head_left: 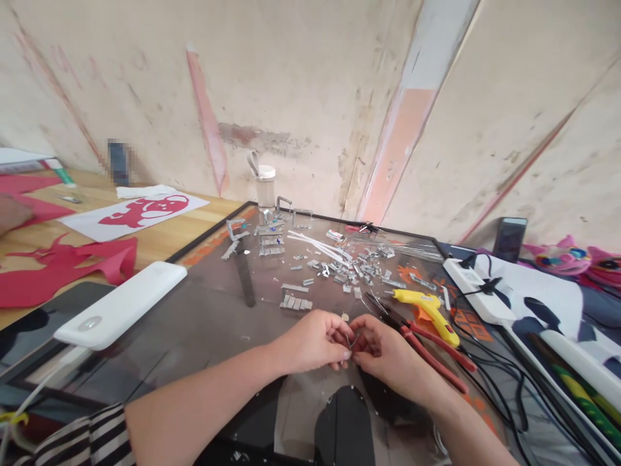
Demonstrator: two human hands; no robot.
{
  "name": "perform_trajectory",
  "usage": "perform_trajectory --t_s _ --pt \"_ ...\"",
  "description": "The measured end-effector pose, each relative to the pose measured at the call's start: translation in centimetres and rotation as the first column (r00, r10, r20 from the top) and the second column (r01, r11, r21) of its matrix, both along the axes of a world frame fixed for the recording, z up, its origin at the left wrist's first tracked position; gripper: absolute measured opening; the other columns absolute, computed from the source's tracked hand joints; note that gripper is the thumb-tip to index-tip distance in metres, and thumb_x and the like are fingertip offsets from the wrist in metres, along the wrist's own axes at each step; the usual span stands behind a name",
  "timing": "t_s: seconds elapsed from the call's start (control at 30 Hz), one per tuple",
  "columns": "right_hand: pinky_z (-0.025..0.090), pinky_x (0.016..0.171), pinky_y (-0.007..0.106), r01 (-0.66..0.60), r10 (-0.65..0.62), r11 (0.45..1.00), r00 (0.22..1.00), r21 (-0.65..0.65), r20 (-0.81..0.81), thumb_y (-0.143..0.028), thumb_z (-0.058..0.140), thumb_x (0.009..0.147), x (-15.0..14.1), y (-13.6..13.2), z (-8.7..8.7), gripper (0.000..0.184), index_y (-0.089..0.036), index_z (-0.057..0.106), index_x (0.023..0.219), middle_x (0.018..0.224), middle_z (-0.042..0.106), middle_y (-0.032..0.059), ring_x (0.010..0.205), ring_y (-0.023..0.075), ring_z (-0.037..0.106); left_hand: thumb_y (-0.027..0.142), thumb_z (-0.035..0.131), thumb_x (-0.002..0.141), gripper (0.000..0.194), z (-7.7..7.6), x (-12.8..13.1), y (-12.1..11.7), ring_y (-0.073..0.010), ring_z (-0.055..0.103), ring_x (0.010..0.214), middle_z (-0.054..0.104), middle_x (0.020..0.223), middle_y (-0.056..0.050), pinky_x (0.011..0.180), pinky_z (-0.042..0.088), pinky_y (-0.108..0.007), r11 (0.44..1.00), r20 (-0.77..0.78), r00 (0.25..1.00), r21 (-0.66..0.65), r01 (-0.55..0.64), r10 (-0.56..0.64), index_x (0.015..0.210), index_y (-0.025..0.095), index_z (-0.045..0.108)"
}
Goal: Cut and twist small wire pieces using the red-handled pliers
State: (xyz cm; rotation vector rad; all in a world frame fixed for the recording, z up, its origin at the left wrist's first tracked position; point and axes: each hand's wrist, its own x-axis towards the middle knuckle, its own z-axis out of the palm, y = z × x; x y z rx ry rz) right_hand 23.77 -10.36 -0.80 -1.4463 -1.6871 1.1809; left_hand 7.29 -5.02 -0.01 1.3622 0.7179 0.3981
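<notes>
My left hand (315, 340) and my right hand (385, 353) meet over the near part of the glass tabletop (218, 323). Between their pinched fingertips is a short, thin bent wire (350, 343), both hands closed on it; fingers hide part of it. Just beyond my fingers lies a small pale round bit (345, 317). Red-handled pliers (427, 353) rest beside my right hand, jaws pointing away. A yellow glue gun (427, 310) lies past them. Farther off, a ridged grey piece (295, 302) sits near a scattered heap of small grey pieces (359, 268).
A white power bank (123, 301) lies at left, near red cut paper (111, 259). A lidded clear jar (265, 191) stands by the wall. Thin wires (402, 247) lie at the back right. Black cables run from a white power strip (478, 291). At far left is another person's hand (12, 213).
</notes>
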Motion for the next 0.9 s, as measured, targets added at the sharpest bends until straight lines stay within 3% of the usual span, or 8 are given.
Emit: perform_trajectory --t_s 0.17,0.37,0.6,0.77,0.9 --pt "0.037 0.054 0.02 -0.019 0.019 1.0 0.999 -0.001 -0.041 -0.008 0.047 0.071 -0.1 0.0 -0.1 0.021 -0.017 0.05 0.09 0.071 0.062 -0.0021 0.063 0.01 0.055 0.011 0.056 0.061 0.017 -0.1 -0.1 0.1 -0.0118 0.057 0.05 0.058 0.053 0.002 0.053 0.045 -0.024 0.999 -0.068 0.998 0.04 0.019 -0.016 0.077 0.014 0.06" --pt "0.041 0.059 0.02 0.008 -0.013 0.999 0.994 -0.041 -0.107 -0.01 0.05 0.07 0.0 0.1 0.4 0.016 -0.017 0.053 0.084 0.075 0.063 -0.0009 0.069 0.0112 0.058 0.013 0.059 0.058 0.014 -0.3 0.1 0.2 -0.0121 0.058 0.052 0.06 0.056 0.001 0.051 0.045 -0.023 1.0 -0.059 0.998 -0.01 -0.001 0.0 0.072 0.014 0.058" --pt "0.035 0.042 0.016 0.064 -0.098 0.982 0.977 -0.176 -0.188 -0.028 0.057 0.073 0.4 0.3 0.7 0.013 -0.018 0.051 0.079 0.059 0.054 -0.0052 0.049 0.0069 0.05 0.014 0.058 0.06 0.016 -0.5 0.0 0.4 -0.0116 0.058 0.054 0.06 0.059 0.0 0.049 0.044 -0.022 1.0 -0.006 1.0 -0.012 0.008 -0.008 0.076 0.014 0.055" --pt "0.034 0.041 0.016 0.074 -0.094 0.983 0.99 -0.169 -0.109 -0.023 0.054 0.072 0.5 0.6 -0.1 0.007 -0.017 0.051 0.072 0.051 0.051 -0.0065 0.043 0.0061 0.045 0.011 0.055 0.058 0.017 -1.3 0.2 0.2 -0.0114 0.056 0.052 0.058 0.056 0.001 0.048 0.044 -0.021 0.999 -0.062 0.998 0.037 0.001 0.001 0.075 0.014 0.055" --pt "0.032 0.04 0.016 0.084 -0.085 0.986 0.996 -0.146 -0.001 -0.017 0.049 0.071 0.3 0.5 -0.5 0.003 -0.017 0.052 0.071 0.051 0.05 -0.006 0.044 0.0071 0.046 0.01 0.05 0.059 0.017 -1.7 0.2 0.1 -0.0105 0.054 0.049 0.058 0.053 0.002 0.044 0.039 -0.018 0.985 -0.118 0.993 0.173 -0.007 0.028 0.074 0.015 0.056"
